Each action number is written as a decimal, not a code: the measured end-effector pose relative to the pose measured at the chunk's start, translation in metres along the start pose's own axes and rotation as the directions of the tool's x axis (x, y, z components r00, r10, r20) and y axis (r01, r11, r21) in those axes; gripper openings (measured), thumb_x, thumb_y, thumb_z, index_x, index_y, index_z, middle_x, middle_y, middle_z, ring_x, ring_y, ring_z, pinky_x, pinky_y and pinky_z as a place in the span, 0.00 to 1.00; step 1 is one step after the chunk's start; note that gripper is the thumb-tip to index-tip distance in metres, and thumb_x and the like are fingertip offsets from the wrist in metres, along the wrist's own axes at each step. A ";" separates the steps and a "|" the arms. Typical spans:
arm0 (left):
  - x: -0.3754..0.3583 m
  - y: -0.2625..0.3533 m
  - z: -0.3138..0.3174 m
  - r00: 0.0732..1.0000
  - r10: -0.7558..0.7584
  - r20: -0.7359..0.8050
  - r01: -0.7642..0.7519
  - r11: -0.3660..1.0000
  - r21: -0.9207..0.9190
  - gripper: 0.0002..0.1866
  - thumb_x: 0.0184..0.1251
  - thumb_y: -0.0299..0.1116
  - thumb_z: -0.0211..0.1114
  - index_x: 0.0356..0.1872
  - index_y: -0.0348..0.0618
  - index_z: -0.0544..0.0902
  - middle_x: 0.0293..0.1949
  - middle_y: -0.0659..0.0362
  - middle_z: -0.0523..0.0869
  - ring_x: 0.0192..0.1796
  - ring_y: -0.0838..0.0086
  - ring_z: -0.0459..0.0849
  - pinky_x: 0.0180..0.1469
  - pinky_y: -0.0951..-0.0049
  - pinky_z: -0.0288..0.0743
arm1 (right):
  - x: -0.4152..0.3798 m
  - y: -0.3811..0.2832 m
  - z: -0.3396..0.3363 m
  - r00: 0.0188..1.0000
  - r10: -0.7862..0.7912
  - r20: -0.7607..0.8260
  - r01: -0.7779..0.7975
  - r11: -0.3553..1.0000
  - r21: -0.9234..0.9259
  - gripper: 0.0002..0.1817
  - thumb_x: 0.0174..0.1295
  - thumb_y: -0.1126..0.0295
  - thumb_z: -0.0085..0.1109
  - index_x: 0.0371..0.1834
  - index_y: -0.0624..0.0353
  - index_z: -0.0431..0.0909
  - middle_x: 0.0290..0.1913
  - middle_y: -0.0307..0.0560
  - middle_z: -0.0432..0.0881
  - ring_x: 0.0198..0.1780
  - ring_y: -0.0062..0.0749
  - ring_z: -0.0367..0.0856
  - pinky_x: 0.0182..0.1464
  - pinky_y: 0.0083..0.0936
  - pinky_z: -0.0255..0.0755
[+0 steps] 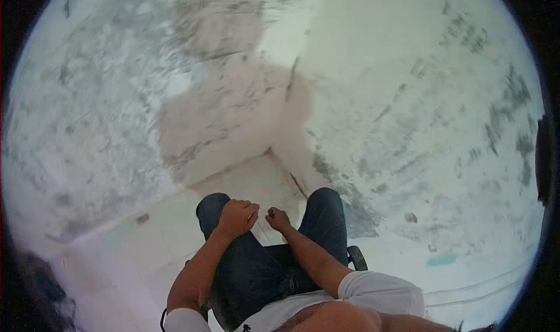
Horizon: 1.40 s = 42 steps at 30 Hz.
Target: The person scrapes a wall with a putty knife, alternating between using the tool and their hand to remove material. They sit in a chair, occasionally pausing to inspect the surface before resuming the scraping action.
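Observation:
My left hand (pixel 238 217) rests by my left knee, its fingers curled in and pointing toward the right. Across a small gap, my right hand (pixel 278 219) is closed near the inner side of my right knee. A small dark spot shows at its fingertips, too small to name. Whatever either hand may hold is hidden or too tiny to make out. Under both arms are my legs in dark jeans (pixel 248 268), knees apart.
I sit on a chair with a black armrest (pixel 357 258), facing a room corner. Patchy, peeling walls (pixel 105 122) meet a pale tiled floor (pixel 134 256). A small brownish piece (pixel 143 218) lies near the left wall. A dark object (pixel 543 160) stands at the far right edge.

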State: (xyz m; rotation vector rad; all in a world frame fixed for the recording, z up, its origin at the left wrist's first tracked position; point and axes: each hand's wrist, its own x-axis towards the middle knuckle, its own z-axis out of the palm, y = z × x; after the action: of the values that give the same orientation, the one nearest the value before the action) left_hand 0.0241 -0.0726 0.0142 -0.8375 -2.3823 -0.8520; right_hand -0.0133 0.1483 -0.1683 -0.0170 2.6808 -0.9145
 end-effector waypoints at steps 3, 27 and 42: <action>0.011 0.009 0.018 0.996 0.070 0.048 -0.067 0.996 -0.063 0.07 0.54 0.28 0.66 0.35 0.43 0.84 0.26 0.57 0.83 0.29 0.63 0.83 0.34 0.62 0.75 | -0.012 0.004 -0.013 0.987 -0.070 -0.146 0.074 0.997 0.021 0.17 0.59 0.62 0.62 0.48 0.58 0.76 0.41 0.57 0.83 0.44 0.53 0.82 0.49 0.44 0.75; 0.093 0.066 0.092 0.867 0.469 0.166 -0.434 0.876 -0.209 0.06 0.55 0.32 0.64 0.32 0.45 0.85 0.25 0.58 0.83 0.29 0.62 0.83 0.34 0.59 0.76 | -0.112 -0.004 -0.220 0.665 0.029 -0.746 0.544 0.666 0.511 0.11 0.75 0.62 0.46 0.49 0.58 0.66 0.28 0.44 0.73 0.28 0.26 0.73 0.31 0.27 0.70; 0.089 0.048 0.080 0.952 0.291 0.091 -0.252 0.920 -0.299 0.08 0.52 0.31 0.64 0.33 0.44 0.86 0.27 0.55 0.84 0.30 0.62 0.83 0.36 0.59 0.76 | -0.119 -0.234 -0.594 0.218 -0.551 -0.806 0.964 0.248 0.092 0.26 0.66 0.41 0.45 0.30 0.56 0.64 0.24 0.42 0.65 0.26 0.29 0.62 0.31 0.26 0.56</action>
State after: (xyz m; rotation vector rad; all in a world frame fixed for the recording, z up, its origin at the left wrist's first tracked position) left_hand -0.0234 0.0460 0.0310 -1.3450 -2.2083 -1.0640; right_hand -0.0938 0.3282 0.4509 -1.4444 2.5940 -2.5230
